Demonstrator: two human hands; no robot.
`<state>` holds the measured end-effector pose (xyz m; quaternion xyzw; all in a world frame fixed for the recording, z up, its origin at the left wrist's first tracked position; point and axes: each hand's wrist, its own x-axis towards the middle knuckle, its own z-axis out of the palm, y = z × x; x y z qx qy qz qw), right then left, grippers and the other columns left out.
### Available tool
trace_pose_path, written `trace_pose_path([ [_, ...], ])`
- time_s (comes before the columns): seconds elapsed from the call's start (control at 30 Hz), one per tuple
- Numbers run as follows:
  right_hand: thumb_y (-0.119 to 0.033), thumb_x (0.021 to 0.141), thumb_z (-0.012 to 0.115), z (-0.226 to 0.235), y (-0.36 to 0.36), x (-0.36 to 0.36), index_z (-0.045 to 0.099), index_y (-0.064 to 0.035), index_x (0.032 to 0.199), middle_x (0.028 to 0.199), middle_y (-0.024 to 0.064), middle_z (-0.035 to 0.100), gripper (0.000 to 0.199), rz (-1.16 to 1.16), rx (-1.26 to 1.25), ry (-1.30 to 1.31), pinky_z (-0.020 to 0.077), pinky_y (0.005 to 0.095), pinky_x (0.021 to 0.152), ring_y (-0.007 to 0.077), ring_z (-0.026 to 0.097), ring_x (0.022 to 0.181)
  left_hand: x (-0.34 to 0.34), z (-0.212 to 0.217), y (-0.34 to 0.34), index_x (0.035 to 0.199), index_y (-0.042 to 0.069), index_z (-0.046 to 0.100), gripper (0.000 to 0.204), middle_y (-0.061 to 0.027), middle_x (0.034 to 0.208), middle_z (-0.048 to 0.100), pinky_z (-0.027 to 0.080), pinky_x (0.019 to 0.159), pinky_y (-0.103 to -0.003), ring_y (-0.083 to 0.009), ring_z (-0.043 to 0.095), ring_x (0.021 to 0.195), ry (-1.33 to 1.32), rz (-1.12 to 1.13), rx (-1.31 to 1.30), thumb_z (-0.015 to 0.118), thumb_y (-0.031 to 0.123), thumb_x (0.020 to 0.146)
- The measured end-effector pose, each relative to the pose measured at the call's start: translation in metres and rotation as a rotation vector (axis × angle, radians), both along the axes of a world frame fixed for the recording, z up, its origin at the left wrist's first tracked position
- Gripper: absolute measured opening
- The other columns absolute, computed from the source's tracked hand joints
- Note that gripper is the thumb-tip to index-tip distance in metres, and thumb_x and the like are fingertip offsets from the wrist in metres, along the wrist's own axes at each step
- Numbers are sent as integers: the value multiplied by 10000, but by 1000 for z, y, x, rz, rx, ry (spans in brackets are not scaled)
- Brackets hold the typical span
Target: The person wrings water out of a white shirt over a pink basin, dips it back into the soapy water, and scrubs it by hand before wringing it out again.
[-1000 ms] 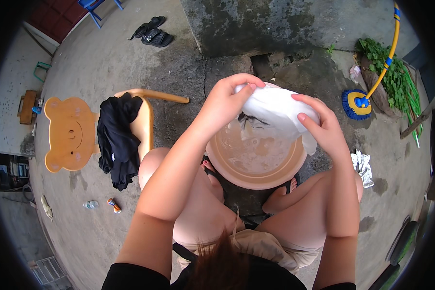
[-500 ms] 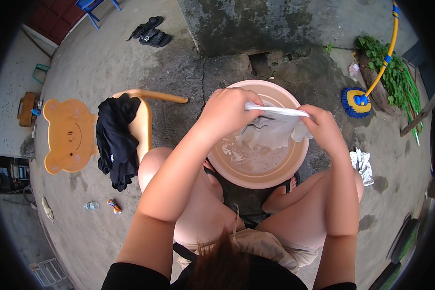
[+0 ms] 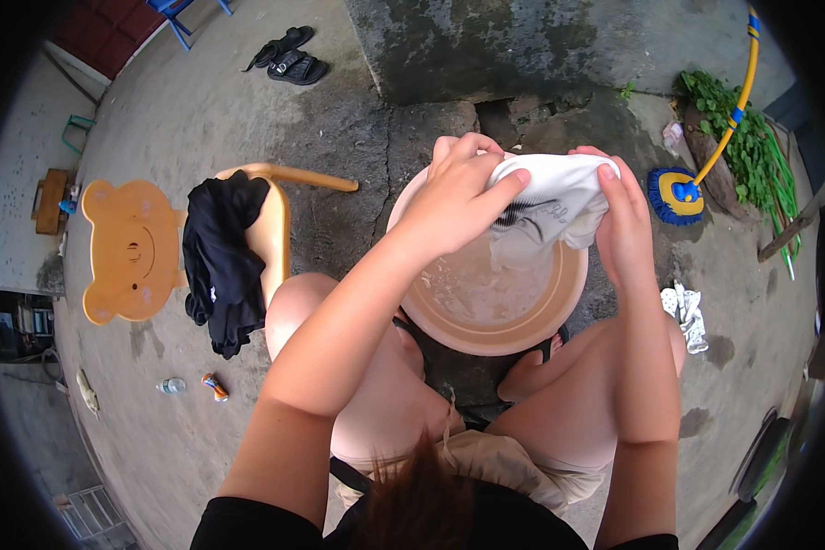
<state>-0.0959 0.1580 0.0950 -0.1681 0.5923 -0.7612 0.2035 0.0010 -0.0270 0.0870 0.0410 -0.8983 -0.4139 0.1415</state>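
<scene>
now both hands grip the wet white printed cloth (image 3: 548, 203) above the round pinkish plastic basin (image 3: 486, 323) of soapy water: left hand (image 3: 458, 197) fingers clamped over its top, right hand (image 3: 621, 225) fingers pinching its far side.

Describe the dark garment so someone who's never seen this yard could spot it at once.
Find the bear-shaped wooden chair left of the wash basin. The black garment hangs crumpled over its curved edge. Unlike the white cloth over the basin, it is dark and no hand touches it.
</scene>
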Motion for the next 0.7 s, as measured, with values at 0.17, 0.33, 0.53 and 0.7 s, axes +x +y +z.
trace_pose_path([
  [0.17, -267, 993, 436, 7, -11, -4, 508, -9, 1071, 1253, 230, 559, 279, 150, -159, -32, 421, 385, 1004, 273, 557, 1154, -4, -5, 20, 1352, 2, 407, 963, -212, 1356, 438, 244, 1105, -427, -367, 320, 1309, -229, -118, -34, 745, 565, 648],
  [0.33, -246, 989, 453, 12, -25, 6, 515, -30, 1037, 1028, 176, 658, 230, 161, -147, -35, 497, 311, 832, 201, 639, 922, -13, -34, 26, 1322, -39, 395, 1017, -242, 1285, 472, 257, 1081, -464, -379, 348, 1294, -52, -118, -168, 757, 577, 599],
  [0.53, -296, 990, 463, 12, -24, 7, 521, -31, 1086, 683, 68, 565, 288, 254, -203, -76, 478, 272, 622, 147, 585, 644, -21, -38, 56, 1170, -16, 510, 653, -178, 1078, 603, 453, 895, -366, -311, 588, 1048, -140, -198, 519, 769, 265, 641],
  [0.7, -346, 989, 460, 9, -30, 18, 548, -47, 854, 631, 64, 543, 339, 282, -76, -82, 458, 256, 569, 155, 564, 573, -21, -48, 58, 1058, 6, 569, 425, -126, 975, 643, 494, 810, -328, -251, 637, 943, -195, -180, 593, 714, 157, 688],
])
